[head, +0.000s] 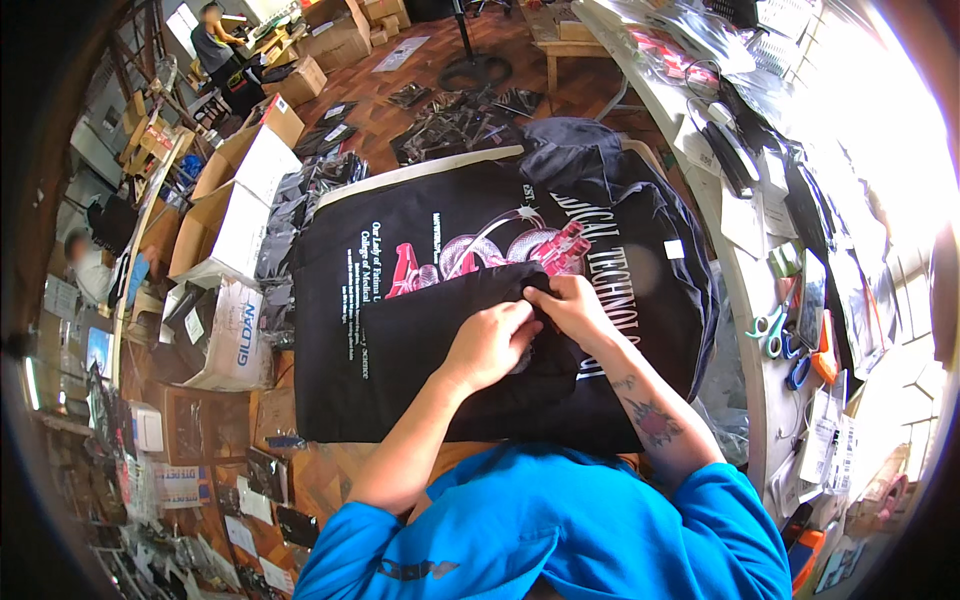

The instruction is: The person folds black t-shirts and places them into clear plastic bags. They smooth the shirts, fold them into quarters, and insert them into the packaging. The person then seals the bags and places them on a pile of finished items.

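A black printed T-shirt (337,315) lies spread before me on a board, with white lettering and a pink and silver graphic. Its near side is partly folded over the print. My left hand (491,341) has its fingers curled on the bunched black cloth at the fold. Close to its right, my right hand (574,307) pinches the same cloth between thumb and fingers. A small white sticker (674,249) is on the dark fabric at the right. Crumpled dark cloth (574,157) lies at the far edge.
On the right, a long white table (739,300) holds scissors (771,330), an orange-handled tool (825,349) and papers. Cardboard boxes (232,330) and bagged black garments (281,247) stand at the left. A person (217,56) is at the far left; another (94,270) sits nearer.
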`<state>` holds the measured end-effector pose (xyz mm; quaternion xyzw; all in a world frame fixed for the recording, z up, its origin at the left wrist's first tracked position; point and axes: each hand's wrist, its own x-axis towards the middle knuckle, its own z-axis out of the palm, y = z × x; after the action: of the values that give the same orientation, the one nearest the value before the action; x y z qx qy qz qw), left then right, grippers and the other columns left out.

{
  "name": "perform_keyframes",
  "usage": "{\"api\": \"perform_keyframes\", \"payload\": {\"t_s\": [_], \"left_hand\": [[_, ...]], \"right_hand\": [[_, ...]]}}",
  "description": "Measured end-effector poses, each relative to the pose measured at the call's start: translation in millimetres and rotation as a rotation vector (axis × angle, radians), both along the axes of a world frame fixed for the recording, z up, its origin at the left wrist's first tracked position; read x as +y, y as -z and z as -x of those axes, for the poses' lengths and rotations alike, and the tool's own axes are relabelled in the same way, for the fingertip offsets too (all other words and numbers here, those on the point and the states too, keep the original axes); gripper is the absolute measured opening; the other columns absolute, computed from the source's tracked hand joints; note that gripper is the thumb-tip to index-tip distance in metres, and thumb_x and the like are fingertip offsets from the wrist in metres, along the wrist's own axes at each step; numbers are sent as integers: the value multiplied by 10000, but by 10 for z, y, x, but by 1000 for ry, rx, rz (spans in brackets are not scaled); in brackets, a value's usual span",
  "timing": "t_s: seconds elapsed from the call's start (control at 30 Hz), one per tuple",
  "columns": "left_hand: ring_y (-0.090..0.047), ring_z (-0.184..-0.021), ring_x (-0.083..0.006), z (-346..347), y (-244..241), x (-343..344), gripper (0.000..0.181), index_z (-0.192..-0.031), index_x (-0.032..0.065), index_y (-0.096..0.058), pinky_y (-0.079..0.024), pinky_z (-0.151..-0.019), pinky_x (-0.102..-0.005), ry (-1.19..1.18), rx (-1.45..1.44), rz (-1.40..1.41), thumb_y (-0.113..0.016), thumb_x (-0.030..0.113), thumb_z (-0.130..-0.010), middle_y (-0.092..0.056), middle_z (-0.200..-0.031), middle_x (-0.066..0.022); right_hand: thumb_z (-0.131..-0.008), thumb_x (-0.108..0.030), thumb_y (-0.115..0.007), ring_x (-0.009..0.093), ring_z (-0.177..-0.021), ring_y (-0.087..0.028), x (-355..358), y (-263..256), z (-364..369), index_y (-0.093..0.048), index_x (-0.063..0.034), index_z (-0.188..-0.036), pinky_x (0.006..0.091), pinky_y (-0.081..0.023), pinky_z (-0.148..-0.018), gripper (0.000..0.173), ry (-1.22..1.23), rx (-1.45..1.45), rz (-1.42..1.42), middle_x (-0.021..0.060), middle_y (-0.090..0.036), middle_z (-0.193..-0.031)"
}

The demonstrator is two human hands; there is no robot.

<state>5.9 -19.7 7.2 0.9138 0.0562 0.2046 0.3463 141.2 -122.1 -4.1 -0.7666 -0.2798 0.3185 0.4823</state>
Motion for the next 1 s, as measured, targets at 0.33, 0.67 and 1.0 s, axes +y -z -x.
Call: {"api": "perform_keyframes", "payload": {"t_s": [0.33,0.67,1.0], "left_hand": [[-574,-628,-331,-9,13,18,158,-759,39,-535,-466,-563,-396,280,-76,49,-647,107,-847,-557,-701,-130],[-629,-772,-313,-183,-146,-401,75,-881,39,-599,-517,-706,-391,352,-191,143,-606,113,-891,-612,-840,-115],[-576,-821,-257,57,-2,-909,344,-1166,117,-548,-402,-726,-391,400,-294,50,-684,104,-851,-612,-1006,-69]], "right_hand": [[-762,-348,-736,370,-639,-647,174,259,71,-679,6,-694,424,-499,-620,364,93,-360,142,226,-622,-656],[-898,-349,-649,142,-724,-596,-44,104,-201,-641,-2,-894,331,-469,-650,347,24,102,-78,84,-648,-792],[-912,-82,-644,144,-850,-660,-1626,1,785,-650,20,-1071,283,-547,-779,189,259,757,-693,111,-691,-1002]]}}
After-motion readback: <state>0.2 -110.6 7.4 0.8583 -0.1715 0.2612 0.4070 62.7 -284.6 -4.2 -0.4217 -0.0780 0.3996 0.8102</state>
